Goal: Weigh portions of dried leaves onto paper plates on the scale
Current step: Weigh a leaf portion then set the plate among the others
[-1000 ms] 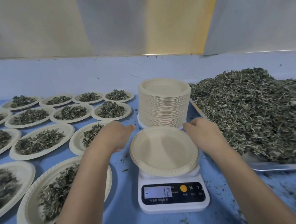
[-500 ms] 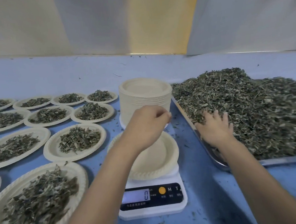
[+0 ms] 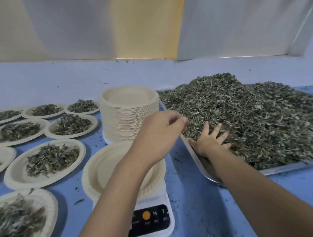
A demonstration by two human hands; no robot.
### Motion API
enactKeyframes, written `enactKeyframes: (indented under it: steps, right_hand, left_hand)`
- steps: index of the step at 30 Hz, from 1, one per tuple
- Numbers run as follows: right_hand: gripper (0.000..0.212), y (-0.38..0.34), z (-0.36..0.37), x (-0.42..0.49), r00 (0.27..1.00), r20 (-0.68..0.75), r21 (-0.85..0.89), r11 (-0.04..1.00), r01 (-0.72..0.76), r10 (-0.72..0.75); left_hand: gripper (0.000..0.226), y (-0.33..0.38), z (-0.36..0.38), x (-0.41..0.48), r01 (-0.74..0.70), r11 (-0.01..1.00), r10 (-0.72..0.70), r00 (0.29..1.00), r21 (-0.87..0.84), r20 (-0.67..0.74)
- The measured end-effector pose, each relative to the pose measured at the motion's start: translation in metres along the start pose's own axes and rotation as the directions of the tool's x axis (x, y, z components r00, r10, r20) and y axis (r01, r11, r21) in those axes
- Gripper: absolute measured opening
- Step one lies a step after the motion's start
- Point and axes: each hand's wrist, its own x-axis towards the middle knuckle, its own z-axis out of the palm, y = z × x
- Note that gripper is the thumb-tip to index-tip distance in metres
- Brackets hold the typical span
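- On the left, paper plates (image 3: pixel 17 172) lie in rows on the blue table (image 3: pixel 195 208), each holding a small mound of dried leaves (image 3: pixel 52 159).
- One empty plate (image 3: pixel 103 170) sits level on the scale (image 3: pixel 154 227), a little left of centre; it is round, hollow side up.
- The scale's long axis runs from near to far, with its control panel at the near end; the left forearm hides the readout.
- Behind it stands a tall stack of empty plates (image 3: pixel 126 116), upright.
- The left hand (image 3: pixel 160 134) hangs in the air beside the stack, fingers curled in, with nothing visible in them.
- The right hand (image 3: pixel 211 142) lies flat, fingers spread, pressing into the loose leaves.
- The heap of leaves (image 3: pixel 254 120) fills a metal tray (image 3: pixel 288 167) on the right, its left edge running away past the scale.
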Motion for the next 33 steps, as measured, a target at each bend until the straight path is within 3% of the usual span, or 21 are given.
enactKeyframes:
  steps: [5, 9, 13, 16, 18, 20, 24, 26, 33]
  right_hand:
    - [0.075, -0.004, 0.006, 0.003, 0.964, -0.194, -0.02, 0.983, 0.18, -0.18]
    - [0.057, -0.007, 0.0, 0.0, 0.872, -0.327, 0.006, 0.922, 0.388, -0.365]
    - [0.049, -0.007, -0.004, -0.002, 0.785, -0.48, -0.218, 0.92, 0.325, -0.391]
    - [0.062, -0.004, 0.0, 0.0, 0.858, -0.419, -0.246, 0.947, 0.209, -0.298]
    - [0.069, -0.001, 0.003, 0.003, 0.944, -0.275, -0.148, 0.978, 0.148, -0.184]
    - [0.071, 0.0, 0.004, 0.004, 0.978, -0.134, -0.072, 0.986, 0.149, -0.157]
    - [0.057, -0.001, 0.0, -0.002, 0.908, -0.275, 0.046, 0.939, 0.341, -0.316]
    - [0.052, -0.003, -0.002, -0.006, 0.875, -0.331, -0.002, 0.927, 0.375, -0.354]
    - [0.035, -0.005, -0.001, -0.01, 0.871, -0.182, -0.286, 0.872, 0.397, -0.456]
  left_hand:
    - [0.021, -0.001, 0.003, 0.002, -0.012, 1.0, 0.012, 1.0, -0.017, 0.011]
    - [0.021, -0.002, 0.003, 0.002, -0.025, 1.0, 0.026, 1.0, -0.014, 0.006]
    - [0.021, -0.004, 0.0, 0.002, -0.015, 0.999, 0.015, 1.0, -0.029, 0.004]
    - [0.021, -0.005, -0.003, 0.002, 0.002, 0.999, -0.002, 1.0, -0.043, 0.003]
    - [0.021, -0.006, -0.004, 0.002, 0.012, 0.999, -0.013, 1.0, -0.037, -0.004]
    - [0.021, -0.007, -0.006, 0.002, 0.029, 0.998, -0.03, 0.999, -0.049, -0.015]
    - [0.021, -0.008, -0.009, 0.003, 0.042, 0.997, -0.044, 0.999, -0.058, -0.02]
    - [0.021, -0.008, -0.01, 0.002, 0.042, 0.997, -0.043, 0.999, -0.058, -0.02]
    - [0.021, -0.01, -0.009, 0.002, 0.036, 0.999, -0.037, 0.999, -0.039, -0.013]
